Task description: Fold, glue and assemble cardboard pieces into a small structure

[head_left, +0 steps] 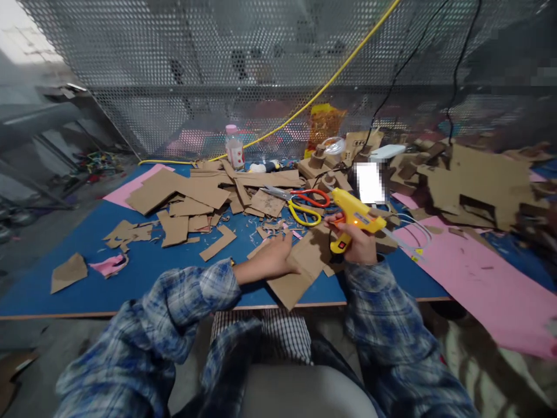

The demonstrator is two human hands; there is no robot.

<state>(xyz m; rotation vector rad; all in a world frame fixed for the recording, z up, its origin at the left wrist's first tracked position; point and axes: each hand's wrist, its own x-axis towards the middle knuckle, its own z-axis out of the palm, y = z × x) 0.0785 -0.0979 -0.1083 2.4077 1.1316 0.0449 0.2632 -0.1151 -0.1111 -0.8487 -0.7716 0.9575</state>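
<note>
My right hand (360, 244) is wrapped round the handle of a yellow hot glue gun (354, 210), its nozzle pointing up and left. A small orange light glows on its body, and a whitish glue stick (394, 237) sticks out of its back. My left hand (272, 258) lies on a brown cardboard piece (300, 273), its fingers stretched out and partly hidden. One corner of that piece reaches the table's front edge. Scissors (285, 194) with one red and one yellow handle lie open just beyond my hands.
Cardboard offcuts (191, 194) and small scraps are strewn over the blue table (165, 284). A pink sheet (474, 284) hangs over the front edge at right. A bottle with a pink cap (235, 148) stands behind, near a yellow cable (322, 90) and perforated metal panel (195, 64).
</note>
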